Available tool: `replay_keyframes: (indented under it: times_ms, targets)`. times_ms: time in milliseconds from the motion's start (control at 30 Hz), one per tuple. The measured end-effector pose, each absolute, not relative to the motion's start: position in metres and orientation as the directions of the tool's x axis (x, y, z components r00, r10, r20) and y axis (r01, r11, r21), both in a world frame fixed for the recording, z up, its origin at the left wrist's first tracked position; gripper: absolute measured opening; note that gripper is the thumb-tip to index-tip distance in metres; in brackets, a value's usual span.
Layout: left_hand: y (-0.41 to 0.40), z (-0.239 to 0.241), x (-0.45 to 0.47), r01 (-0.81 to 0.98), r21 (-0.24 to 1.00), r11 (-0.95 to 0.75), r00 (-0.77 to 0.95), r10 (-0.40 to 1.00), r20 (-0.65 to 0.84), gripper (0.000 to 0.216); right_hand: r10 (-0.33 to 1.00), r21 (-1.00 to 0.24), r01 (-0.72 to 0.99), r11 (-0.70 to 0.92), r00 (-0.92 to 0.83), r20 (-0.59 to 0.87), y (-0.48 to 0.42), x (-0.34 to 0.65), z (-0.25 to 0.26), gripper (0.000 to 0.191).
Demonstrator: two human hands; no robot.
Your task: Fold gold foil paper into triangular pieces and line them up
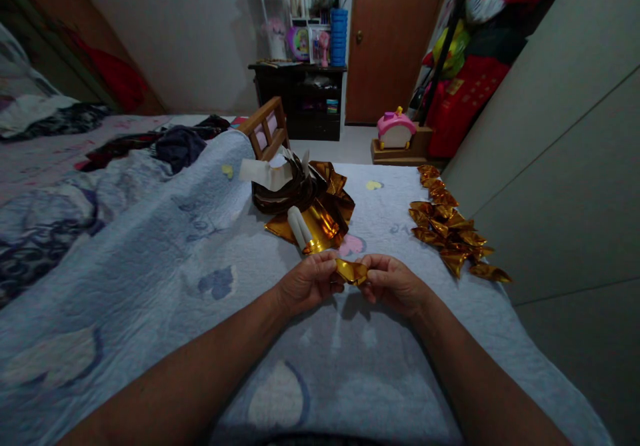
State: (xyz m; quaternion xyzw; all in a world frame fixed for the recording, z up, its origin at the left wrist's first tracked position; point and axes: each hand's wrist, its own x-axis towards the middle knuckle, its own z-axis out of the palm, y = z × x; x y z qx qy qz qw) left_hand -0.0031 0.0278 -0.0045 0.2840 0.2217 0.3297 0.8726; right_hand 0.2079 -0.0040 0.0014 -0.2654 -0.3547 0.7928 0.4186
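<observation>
Between my two hands is a small piece of folded gold foil paper (351,272), held above the bed. My left hand (313,281) pinches its left end with thumb and fingers. The right end is gripped by my right hand (393,282). Just beyond my hands lies a heap of gold foil sheets (327,223), with a rolled white-backed piece (299,228) at its near side. Behind that sits a dark curled stack of sheets with pale strips (283,183). Several folded gold foil pieces (453,233) lie in a cluster to the right.
A pale blue quilt (220,326) with heart shapes covers the bed under everything. Crumpled clothes (180,146) lie at the left. A wooden bed post (267,129) rises beyond the foil. A pink toy (396,130) stands past the bed's far edge, and a grey cabinet (570,166) borders the right.
</observation>
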Motion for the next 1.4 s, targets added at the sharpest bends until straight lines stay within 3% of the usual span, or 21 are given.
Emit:
replay_keyframes:
  times_ms: [333, 867, 1400]
  targets:
    - [0.0286, -0.0053, -0.0018, -0.390, 0.735, 0.555, 0.657, 0.727, -0.201, 0.036, 0.877, -0.810, -0.450, -0.377, -0.454, -0.156, -0.0036, 0.2116, 0.0018, 0.028]
    - [0.0273, -0.0046, -0.0007, -0.365, 0.740, 0.565, 0.656, 0.720, -0.225, 0.040, 0.877, -0.815, -0.452, -0.363, -0.462, -0.134, -0.0020, 0.2090, 0.0050, 0.036]
    - [0.0265, -0.0018, 0.0018, -0.379, 0.744, 0.550, 0.628, 0.744, -0.230, 0.040, 0.896, -0.825, -0.457, -0.332, -0.427, -0.124, -0.0016, 0.2111, 0.0037, 0.030]
